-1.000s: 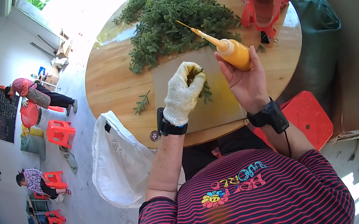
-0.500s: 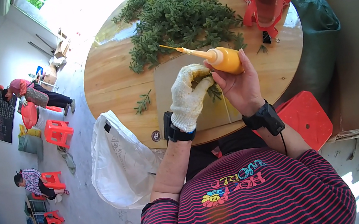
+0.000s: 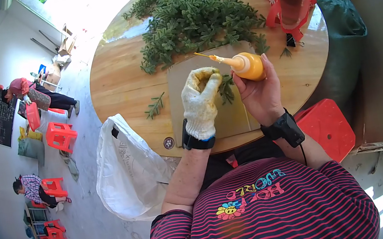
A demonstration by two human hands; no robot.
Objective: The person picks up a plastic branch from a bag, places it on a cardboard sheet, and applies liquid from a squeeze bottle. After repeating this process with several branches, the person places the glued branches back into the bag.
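Note:
My right hand (image 3: 262, 95) is bare and wrapped round a squeeze bottle (image 3: 249, 66) of orange-yellow content, its long nozzle tilted up to the left. My left hand (image 3: 199, 99), in a stained white knit glove, is curled with thumb and fingertips together; what it pinches, if anything, I cannot make out. A small green sprig (image 3: 226, 89) shows between my hands, above a sheet of cardboard (image 3: 177, 91); whether a hand holds it I cannot tell. Another sprig (image 3: 155, 106) lies on the wood left of the cardboard.
A large heap of green artificial sprigs (image 3: 194, 12) covers the far part of the round wooden table (image 3: 113, 77). A red bag (image 3: 279, 8) with a lidded bottle stands far right. A white sack (image 3: 127, 175) hangs at the left edge. Red stools and two other people are beyond.
My left hand has drawn slightly apart from my right, and its fingers have curled closer. The bottle has shifted right and slightly down with my right hand. More of the sprig shows.

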